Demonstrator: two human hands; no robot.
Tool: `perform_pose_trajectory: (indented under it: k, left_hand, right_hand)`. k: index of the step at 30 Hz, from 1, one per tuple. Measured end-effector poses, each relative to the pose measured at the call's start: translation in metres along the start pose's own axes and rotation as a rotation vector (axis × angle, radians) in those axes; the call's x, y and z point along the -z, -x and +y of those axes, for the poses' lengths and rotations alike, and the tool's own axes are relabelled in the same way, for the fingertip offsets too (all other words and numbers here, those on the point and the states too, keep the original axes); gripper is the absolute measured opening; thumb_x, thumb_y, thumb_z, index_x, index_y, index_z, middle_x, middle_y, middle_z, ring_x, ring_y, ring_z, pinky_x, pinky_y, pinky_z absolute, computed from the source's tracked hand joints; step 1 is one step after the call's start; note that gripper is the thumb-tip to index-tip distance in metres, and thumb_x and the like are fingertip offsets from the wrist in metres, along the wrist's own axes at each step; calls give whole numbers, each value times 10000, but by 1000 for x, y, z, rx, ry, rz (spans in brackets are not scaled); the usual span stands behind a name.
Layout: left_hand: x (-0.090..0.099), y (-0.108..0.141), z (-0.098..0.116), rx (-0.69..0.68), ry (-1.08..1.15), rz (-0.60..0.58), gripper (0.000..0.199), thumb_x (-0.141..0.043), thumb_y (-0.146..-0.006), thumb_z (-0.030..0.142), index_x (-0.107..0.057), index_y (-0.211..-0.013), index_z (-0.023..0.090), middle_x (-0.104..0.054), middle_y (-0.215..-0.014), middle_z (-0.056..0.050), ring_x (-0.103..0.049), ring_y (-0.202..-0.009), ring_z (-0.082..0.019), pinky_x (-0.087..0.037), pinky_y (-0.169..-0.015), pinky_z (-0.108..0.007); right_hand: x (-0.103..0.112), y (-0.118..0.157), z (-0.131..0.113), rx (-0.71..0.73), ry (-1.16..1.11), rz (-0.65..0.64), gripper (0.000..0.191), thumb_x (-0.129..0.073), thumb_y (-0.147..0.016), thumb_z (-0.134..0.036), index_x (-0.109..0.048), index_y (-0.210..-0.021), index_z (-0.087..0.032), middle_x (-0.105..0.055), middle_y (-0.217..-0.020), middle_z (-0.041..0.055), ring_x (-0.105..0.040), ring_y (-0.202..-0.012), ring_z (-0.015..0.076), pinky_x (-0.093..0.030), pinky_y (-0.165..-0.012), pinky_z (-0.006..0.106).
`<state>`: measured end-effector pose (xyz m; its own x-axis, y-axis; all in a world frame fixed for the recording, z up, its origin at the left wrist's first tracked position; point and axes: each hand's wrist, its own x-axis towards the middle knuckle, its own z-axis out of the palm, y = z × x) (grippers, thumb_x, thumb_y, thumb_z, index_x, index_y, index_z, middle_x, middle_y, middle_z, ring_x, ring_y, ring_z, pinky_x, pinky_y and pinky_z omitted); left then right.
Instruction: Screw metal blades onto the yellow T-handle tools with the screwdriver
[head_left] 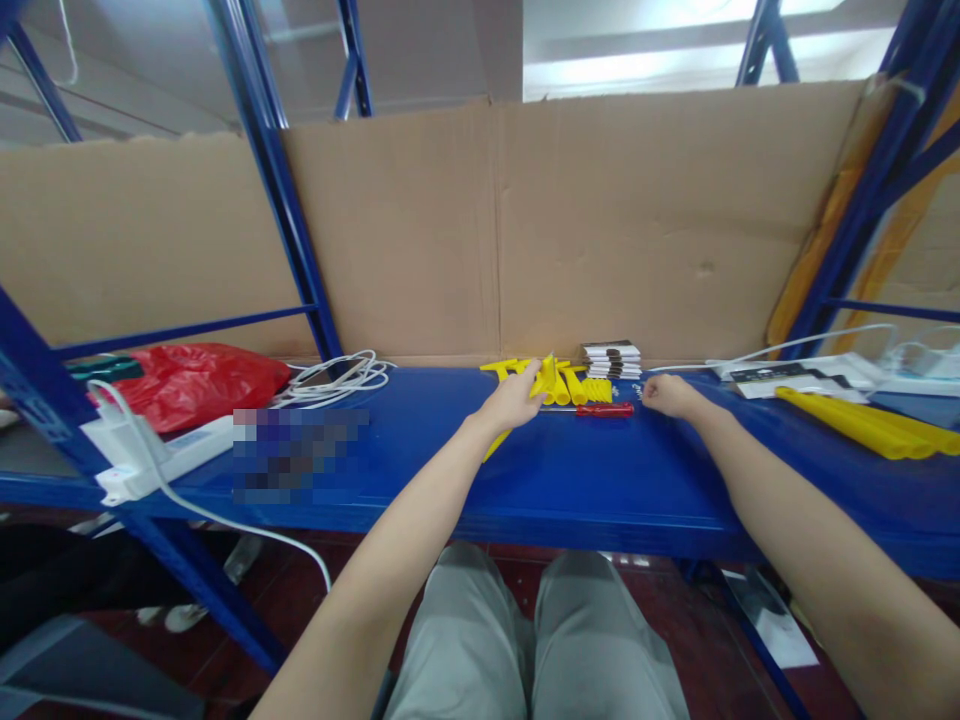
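Note:
My left hand (pixel 512 402) is closed around a yellow plastic piece (pixel 547 374), whose upper part shows above the fingers. More yellow parts (pixel 574 386) lie just beyond and to the right of it. A screwdriver with a red handle (pixel 604 410) rests on the blue shelf (pixel 570 470) between my hands. My right hand (pixel 670 396) is on the shelf at the right, its fingers bent together beside tiny pale pieces (pixel 637 391); whatever they pinch is too small to make out. Behind the screwdriver stands a stack of black-and-white booklets (pixel 611 360).
At the left are a red plastic bag (pixel 206 383), a coiled white cable (pixel 341 377) and a white power strip (pixel 184 455). Long yellow tubes (pixel 870 422) and printed packets (pixel 799 376) lie at the right. A cardboard panel (pixel 585 220) closes the back.

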<state>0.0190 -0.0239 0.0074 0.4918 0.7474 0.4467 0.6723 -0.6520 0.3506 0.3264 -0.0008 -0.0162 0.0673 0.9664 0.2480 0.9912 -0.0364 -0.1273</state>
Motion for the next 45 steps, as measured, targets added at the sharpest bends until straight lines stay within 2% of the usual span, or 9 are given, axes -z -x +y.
perform_pose_trajectory:
  k: [11,15,18,21,24,30,34,38,45]
  left_hand:
    - [3,2,4,30,46,-15,370,-547,-838,182,-449,-1194,152,-643,-1068,-131,-636,-961,-240,-487,-820,-338]
    - [4,2,6,97,182,-61,392,-530,-852,177,-409,-1224,150,-645,-1027,-111,-642,-667,-153,-507,-643,-275]
    - [2,-2,12,173,393,-112,384,-526,-857,172,-382,-1213,159,-650,-961,-72,-528,-432,-71,-455,-474,-224]
    - [-2,-12,24,242,626,-163,355,-552,-839,150,-396,-1158,166,-657,-859,-38,-502,-386,-63,-415,-415,-202]
    - [-8,-27,41,316,834,-200,314,-558,-835,140,-424,-1117,173,-666,-830,-40,-508,-394,-64,-415,-413,-200]
    - [-29,-62,70,384,1133,-309,140,-494,-872,144,-552,-998,122,-598,-641,4,-475,-405,-57,-432,-436,-179]
    - [-49,-84,71,432,1208,-429,229,-459,-872,145,-588,-1055,97,-629,-663,-16,-512,-455,-79,-441,-448,-178]
    - [-65,-98,69,453,1268,-456,259,-445,-877,132,-610,-1075,102,-661,-717,-31,-543,-498,-85,-457,-474,-177]
    - [-73,-101,73,497,1298,-494,223,-420,-898,119,-619,-991,87,-626,-648,-12,-523,-475,-72,-428,-453,-156]
  right_hand:
    - [1,2,-1,-12,21,-14,148,-542,-727,-145,-639,-617,-169,-683,-692,70,-602,-643,158,-366,-548,221]
    - [5,5,-1,-29,5,22,129,-553,-730,-160,-646,-643,-172,-700,-733,84,-620,-682,172,-378,-567,229]
    - [9,7,-3,-42,-55,95,111,-558,-719,-160,-640,-647,-178,-700,-724,80,-630,-699,180,-390,-582,230]
    - [13,9,-11,-50,-223,199,120,-544,-733,-165,-624,-644,-176,-685,-689,65,-630,-698,180,-411,-607,229]
    - [18,12,-27,-108,-573,255,174,-512,-810,-224,-588,-666,-164,-675,-711,80,-616,-648,163,-432,-578,233]
    - [24,21,-53,-201,-1308,-11,173,-514,-874,-308,-566,-802,-160,-634,-647,46,-570,-502,121,-456,-502,231]
    - [20,19,-46,-244,-1410,-6,141,-540,-865,-263,-537,-764,-165,-532,-509,-16,-444,-403,81,-379,-421,200]
    - [16,12,-33,-351,-1413,2,138,-518,-864,-222,-494,-734,-180,-524,-508,-25,-419,-395,73,-365,-412,201]
    - [15,12,-32,-484,-1434,-9,144,-480,-872,-164,-475,-729,-181,-496,-463,-30,-398,-381,72,-339,-391,194]
